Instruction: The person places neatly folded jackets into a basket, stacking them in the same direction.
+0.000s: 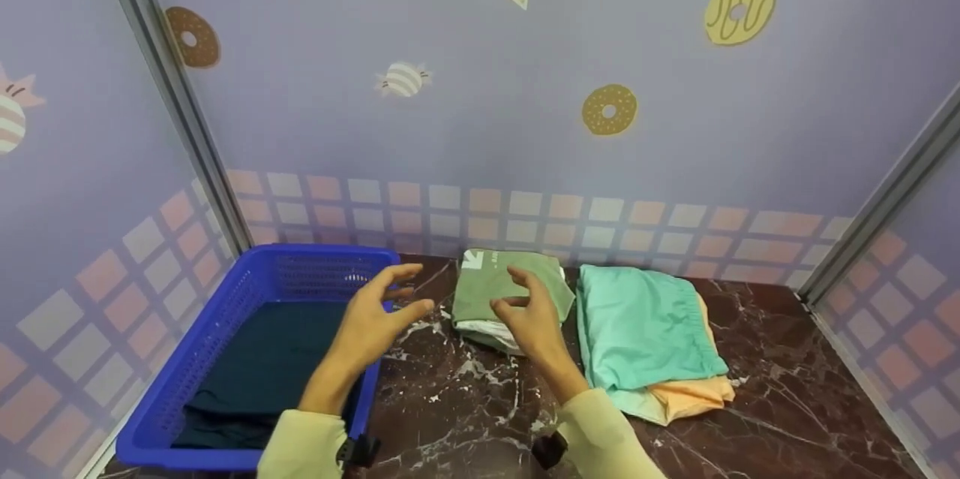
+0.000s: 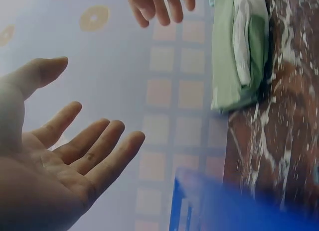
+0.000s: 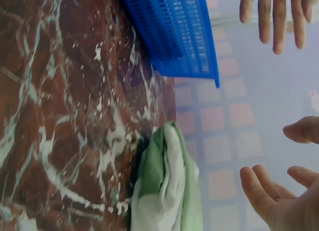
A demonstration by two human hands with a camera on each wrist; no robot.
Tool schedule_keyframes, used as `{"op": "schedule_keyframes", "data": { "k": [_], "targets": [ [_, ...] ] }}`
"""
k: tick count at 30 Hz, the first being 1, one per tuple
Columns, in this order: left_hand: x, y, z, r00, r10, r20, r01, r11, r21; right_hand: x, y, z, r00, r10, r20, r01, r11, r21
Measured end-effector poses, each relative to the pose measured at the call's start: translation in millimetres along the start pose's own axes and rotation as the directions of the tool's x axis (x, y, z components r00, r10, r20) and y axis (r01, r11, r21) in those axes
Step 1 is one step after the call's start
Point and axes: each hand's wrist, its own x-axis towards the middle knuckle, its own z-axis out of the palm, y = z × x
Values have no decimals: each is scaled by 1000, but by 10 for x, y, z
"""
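In the head view, the green folded cloth [image 1: 484,299] lies flat on the dark marbled table [image 1: 450,423], close to the far wall [image 1: 300,126]. It looks almost square from here, so I can't tell its long axis; its white print [image 1: 472,260] sits at the far left corner, its white-layered edge facing near. The right hand [image 1: 536,314] covers part of it; the left hand [image 1: 371,321] hangs to its left, across the right rim of the blue basket [image 1: 180,458]. Both grip nothing, fingers loosely bent. The basket runs near to far, dark cloth [image 1: 262,366] inside. To the right, peach cloth [image 1: 694,395] pokes out under the turquoise garment [image 1: 645,329].

In the left wrist view, the left fingers are spread, apart from the cloth.

In the right wrist view, the right fingers are relaxed and bare; table shows between basket and green cloth.
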Motion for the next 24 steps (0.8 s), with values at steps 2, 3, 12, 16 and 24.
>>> {"op": "schedule_keyframes", "data": {
  "k": [2,3,12,16,24],
  "targets": [
    [6,-6,98,1000,13,0,-13,1000,-8,0,49,-48,1000,12,-10,-12,1000,-14],
    [6,-11,147,1000,17,1,-17,1000,-10,0,74,-71,1000,15,-15,-15,1000,-20],
    [89,-151,553,999,27,-42,-28,999,-21,33,292,-227,996,-7,-85,1,998,-70],
    [168,-216,695,993,-7,-117,2,999,-39,38,399,-280,993,-8,-119,-3,996,-94],
    [382,-433,890,992,-41,-121,45,999,28,50,611,-341,992,-11,-127,-6,992,-129]
  ]
}}
